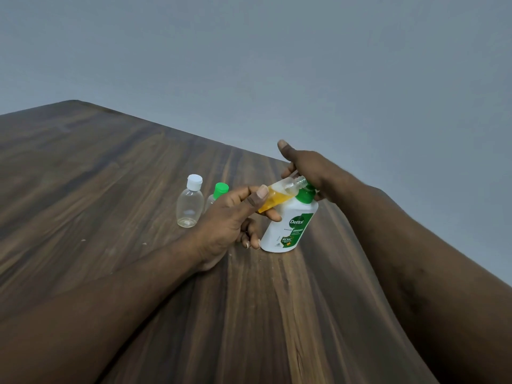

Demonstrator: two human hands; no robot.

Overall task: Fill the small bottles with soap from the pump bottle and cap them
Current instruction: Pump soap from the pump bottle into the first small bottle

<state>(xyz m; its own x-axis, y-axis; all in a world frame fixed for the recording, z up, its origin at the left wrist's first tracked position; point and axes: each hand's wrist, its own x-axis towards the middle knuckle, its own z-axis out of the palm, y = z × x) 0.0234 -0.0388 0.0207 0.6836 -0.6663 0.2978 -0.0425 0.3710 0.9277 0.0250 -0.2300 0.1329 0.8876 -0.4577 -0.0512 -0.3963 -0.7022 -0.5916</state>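
left hand (pixel 232 217) pinches the tilted, uncapped small bottle (pixel 279 194), part-filled, mouth at the pump bottle (pixel 291 225) nozzle; right hand (pixel 307 167) lies over the pump, fingers hidden; white-capped bottle (pixel 189 206) stands empty, green-capped bottle (pixel 219 191) unclear.

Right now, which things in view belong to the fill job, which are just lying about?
Job: open bottle, part full, in left hand; pump bottle, right hand on its pump; white-capped bottle; green-capped bottle.
Lying about: only the table itself.
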